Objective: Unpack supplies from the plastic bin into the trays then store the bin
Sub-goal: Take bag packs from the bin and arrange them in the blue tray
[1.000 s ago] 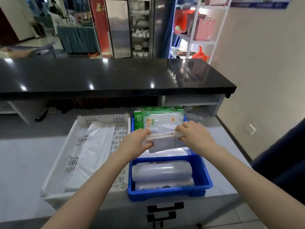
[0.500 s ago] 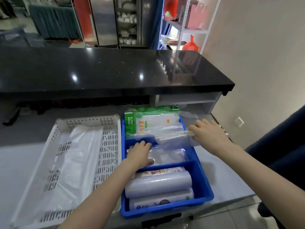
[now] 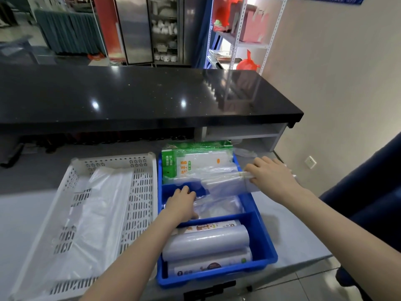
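Blue plastic bin [image 3: 263,233] with dividers sits on the grey counter [image 3: 288,216], right in front of the person and touching the right side of the white perforated plastic tray [image 3: 142,192]. It's still pretty loaded: a green-and-white packet of bags [image 3: 193,164] in the far compartment, loose clear plastic bags [image 3: 217,208] in the middle one, and rolls of cling film [image 3: 206,242] in the near one.

The right hand [image 3: 273,179] is closed around the end of a flat bundle of clear plastic bags [image 3: 225,183] that's bound with a band, holding it just above the bin's right wall, over the middle compartment. The left hand [image 3: 181,204] is down in that middle compartment, palm down, fingers curled onto the loose bags. Can't tell if it's actually got a grip or is just pressing on them.

The tray has only a sheet of white plastic bags [image 3: 95,209] lying in it so far, so I'd say unpacking is at an early stage, with most of the supplies still to move. My guess for the next move: the bundle has to go left across the bin into the tray. It's floppy, so it'll probably sag and may want a second hand under it. Storing the bin is a long way off. The black glossy countertop [image 3: 130,96] behind isn't involved.
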{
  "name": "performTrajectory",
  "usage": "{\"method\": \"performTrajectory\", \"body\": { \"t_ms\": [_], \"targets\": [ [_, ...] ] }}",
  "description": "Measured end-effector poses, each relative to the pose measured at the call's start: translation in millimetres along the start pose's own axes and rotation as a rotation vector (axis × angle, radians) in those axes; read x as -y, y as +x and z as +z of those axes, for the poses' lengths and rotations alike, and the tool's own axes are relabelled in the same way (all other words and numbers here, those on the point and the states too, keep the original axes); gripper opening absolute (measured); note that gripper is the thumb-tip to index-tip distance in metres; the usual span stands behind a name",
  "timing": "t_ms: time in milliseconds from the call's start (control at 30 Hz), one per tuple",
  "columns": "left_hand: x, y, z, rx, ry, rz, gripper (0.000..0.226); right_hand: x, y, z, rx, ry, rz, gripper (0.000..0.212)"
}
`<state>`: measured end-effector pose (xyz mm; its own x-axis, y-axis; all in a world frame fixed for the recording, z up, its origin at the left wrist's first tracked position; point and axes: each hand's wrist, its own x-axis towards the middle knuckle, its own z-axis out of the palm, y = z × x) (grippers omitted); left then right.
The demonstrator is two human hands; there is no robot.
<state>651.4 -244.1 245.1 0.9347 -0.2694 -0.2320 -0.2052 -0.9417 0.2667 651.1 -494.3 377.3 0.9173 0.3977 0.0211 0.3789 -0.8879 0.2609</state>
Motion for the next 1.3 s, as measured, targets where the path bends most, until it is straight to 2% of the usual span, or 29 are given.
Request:
{"method": "performTrajectory", "body": {
  "t_ms": [233,367,433,633,733,900,1000,1100,1300],
  "targets": [
    [-0.8,-4.2,-3.1,0.029,-0.087,0.023,0.043,-1.8,-1.1,1.4,-0.037,0.012,0.023,0.023],
    [2.4,-4.8,-2.2,0.068,-0.262,-0.041,0.060,-4.2,0.2,-1.4,-0.051,0.025,0.023,0.024],
    [2.5,-4.2,-2.1,0.085,-0.305,-0.074,0.062,-5.5,1.1,-3.5,-0.061,0.034,0.024,0.025],
    [-3.1,-2.8,1.2,0.116,-0.217,-0.094,0.027,-7.9,2.4,-8.6,-0.091,0.054,0.044,0.026],
    [-4.2,-5.5,-1.1,0.048,-0.102,-0.016,0.017,-9.1,3.1,-10.0,-0.107,0.070,0.051,0.026],
    [-5.5,-22.3,-12.0,-0.016,-0.109,0.134,0.029,-9.9,10.7,-16.8,-0.117,0.135,0.095,0.032],
    [-11.8,-34.5,-18.9,-0.203,0.026,0.239,0.032,-1.4,19.6,-18.8,-0.099,0.158,0.073,0.035],
    [-15.0,-46.5,-25.0,-0.338,0.080,0.316,0.032,14.1,29.2,-16.0,-0.005,0.201,-0.004,0.035],
    [-11.4,-64.8,-33.5,-0.412,-0.015,0.327,0.037,51.6,55.9,3.4,0.174,0.283,-0.079,0.036]
  ]
}}
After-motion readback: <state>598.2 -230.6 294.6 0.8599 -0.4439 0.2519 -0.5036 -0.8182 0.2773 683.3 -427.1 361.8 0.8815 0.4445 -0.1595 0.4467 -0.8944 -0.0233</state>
